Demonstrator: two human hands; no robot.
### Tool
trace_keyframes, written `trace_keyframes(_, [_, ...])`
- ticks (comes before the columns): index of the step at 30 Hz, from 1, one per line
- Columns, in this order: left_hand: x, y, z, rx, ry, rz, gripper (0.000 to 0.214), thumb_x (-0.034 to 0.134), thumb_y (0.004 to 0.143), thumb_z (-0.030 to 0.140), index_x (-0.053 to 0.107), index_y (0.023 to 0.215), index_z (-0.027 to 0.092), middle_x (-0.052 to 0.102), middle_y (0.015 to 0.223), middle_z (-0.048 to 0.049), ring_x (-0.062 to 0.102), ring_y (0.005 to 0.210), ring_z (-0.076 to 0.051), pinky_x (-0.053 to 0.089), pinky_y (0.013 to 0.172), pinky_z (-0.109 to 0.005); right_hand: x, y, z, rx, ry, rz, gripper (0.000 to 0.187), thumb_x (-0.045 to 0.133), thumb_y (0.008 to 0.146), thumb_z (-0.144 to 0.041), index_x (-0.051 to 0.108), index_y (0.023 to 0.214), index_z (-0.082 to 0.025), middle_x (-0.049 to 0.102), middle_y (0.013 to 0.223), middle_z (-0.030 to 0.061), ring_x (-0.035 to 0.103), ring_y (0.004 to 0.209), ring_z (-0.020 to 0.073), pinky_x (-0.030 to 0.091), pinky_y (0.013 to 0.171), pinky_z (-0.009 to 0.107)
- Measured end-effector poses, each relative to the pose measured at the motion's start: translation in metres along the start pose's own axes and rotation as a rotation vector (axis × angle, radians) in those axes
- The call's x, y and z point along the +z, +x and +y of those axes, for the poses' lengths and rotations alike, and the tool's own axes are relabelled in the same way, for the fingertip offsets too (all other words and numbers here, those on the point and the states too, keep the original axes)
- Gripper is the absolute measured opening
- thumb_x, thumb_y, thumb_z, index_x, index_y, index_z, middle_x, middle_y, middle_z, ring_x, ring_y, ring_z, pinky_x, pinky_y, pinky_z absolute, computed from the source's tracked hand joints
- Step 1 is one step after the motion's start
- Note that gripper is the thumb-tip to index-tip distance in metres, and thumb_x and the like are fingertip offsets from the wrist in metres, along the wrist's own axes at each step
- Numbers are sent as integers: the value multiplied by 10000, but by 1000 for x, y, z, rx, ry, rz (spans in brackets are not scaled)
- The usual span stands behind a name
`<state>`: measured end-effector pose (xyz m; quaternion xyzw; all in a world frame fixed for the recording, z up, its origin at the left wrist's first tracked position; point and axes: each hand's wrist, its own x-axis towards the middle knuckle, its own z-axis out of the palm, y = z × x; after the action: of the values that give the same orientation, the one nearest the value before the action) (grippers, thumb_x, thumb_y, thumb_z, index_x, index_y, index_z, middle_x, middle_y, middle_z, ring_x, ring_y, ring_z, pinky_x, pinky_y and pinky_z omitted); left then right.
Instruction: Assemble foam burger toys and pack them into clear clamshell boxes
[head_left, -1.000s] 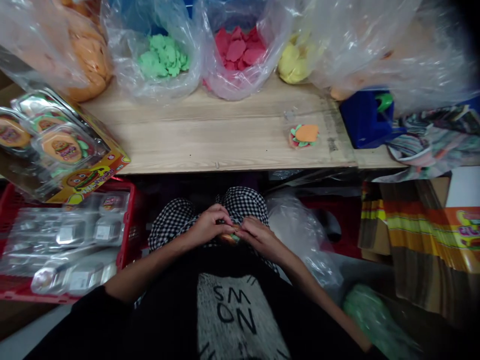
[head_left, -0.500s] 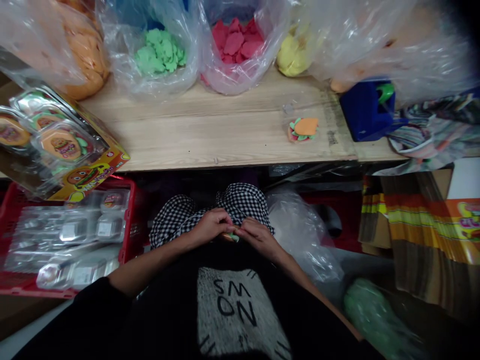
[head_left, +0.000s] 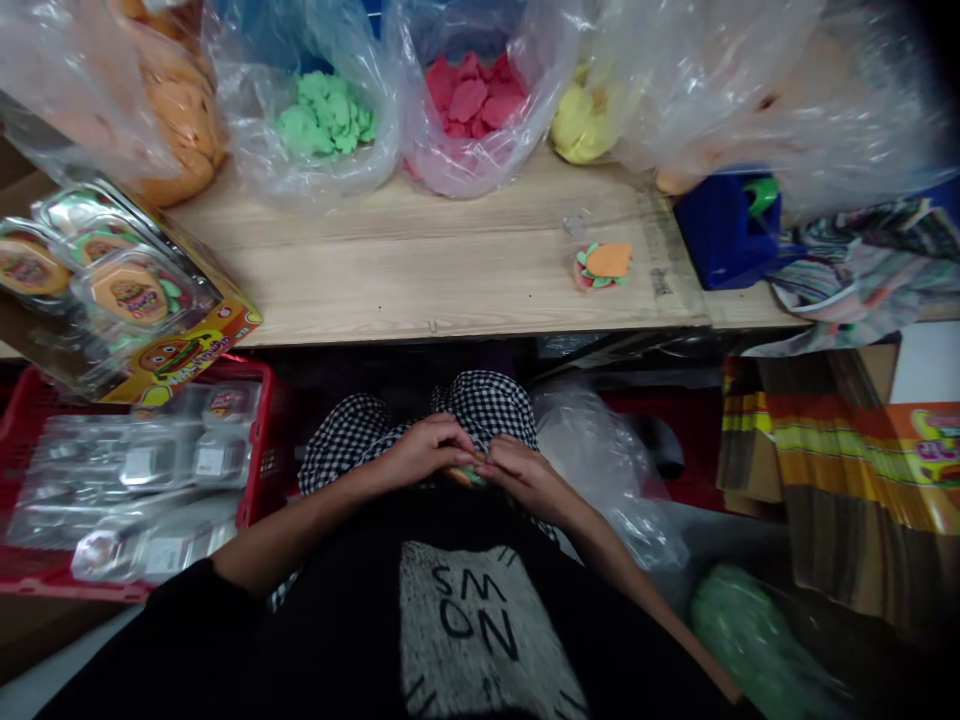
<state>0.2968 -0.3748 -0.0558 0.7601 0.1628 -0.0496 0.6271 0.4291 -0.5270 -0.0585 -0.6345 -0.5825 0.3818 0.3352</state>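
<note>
Low over my lap, both hands meet at a small layered burger-shaped piece in orange and green. My left hand is closed on its left side, with thumb and fingers pinched together. On the right side my right hand pinches the same piece, fingers curled. Much of the piece is hidden by my fingers. A similar burger-shaped piece, orange over green and red, lies on the wooden table, apart from my hands. It seems to sit in clear plastic.
Plastic bags hold orange pieces, green pieces, red pieces and yellow pieces. A display box stands left, above a red crate of clear packs. At right are a blue tape dispenser and folded cartons.
My fingers have shifted slightly around the burger-shaped piece, and its green edge shows a little differently. The view has tilted slightly; the things on the table stay put.
</note>
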Motion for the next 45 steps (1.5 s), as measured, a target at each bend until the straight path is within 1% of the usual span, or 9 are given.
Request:
trace_keyframes(4, [1,-2,-11,-139,-154,107,117,559,725,237,583,765,130,554,761,-7,506,740,-111,399,709,-235,1,-7,3,66,32,36,327,346,880,-373,364,604,-198,379,630,-10,390,662,134,319,624,268])
trace_keyframes(14, [13,7,-24,-250,-350,88,179,592,698,287,570,757,119,559,712,6,500,681,-101,403,651,-224,10,-17,17,195,273,144,306,423,829,-419,437,620,-196,411,638,-9,404,638,130,342,609,266])
trace_keyframes(23, [8,13,-13,-258,-644,131,528,728,570,308,502,1007,115,589,935,-66,557,821,-151,437,742,-294,35,0,26,393,642,730,299,467,788,-425,388,607,-200,379,593,-30,376,572,115,355,571,245])
trace_keyframes(26, [-9,16,-7,-270,-584,168,516,737,547,289,517,981,117,596,876,-45,563,761,-143,449,705,-296,37,4,26,404,579,559,312,428,801,-451,406,617,-200,390,587,-28,392,574,123,357,571,250])
trace_keyframes(28, [-21,14,0,-254,-442,77,509,743,528,263,540,972,121,605,845,-33,562,752,-140,444,703,-290,31,5,25,367,465,394,293,407,812,-452,449,669,-200,434,631,-15,418,618,136,364,599,260])
trace_keyframes(33, [-30,6,10,-139,-81,-146,489,744,505,257,580,955,156,618,883,-21,556,810,-147,418,748,-280,4,13,13,194,108,224,197,446,812,-398,464,771,-207,469,764,11,432,748,158,352,682,282])
trace_keyframes(38, [-15,-2,-1,-76,-172,-57,454,701,592,267,533,998,154,594,961,-43,541,905,-160,407,807,-296,-6,19,5,131,6,16,250,373,868,-344,437,677,-196,441,686,-5,419,703,142,340,662,270])
trace_keyframes(42, [-3,-4,-8,-19,-141,168,200,547,754,280,607,893,149,576,920,-51,512,919,-148,375,857,-289,1,11,8,124,-10,34,254,341,882,-341,421,688,-199,433,696,-4,412,694,139,341,650,269])
trace_keyframes(45, [4,-1,-9,-36,-94,219,162,536,759,271,635,814,155,563,807,-30,513,833,-139,393,799,-265,8,3,9,119,-32,48,247,338,884,-333,414,690,-201,431,703,0,411,697,140,345,653,274])
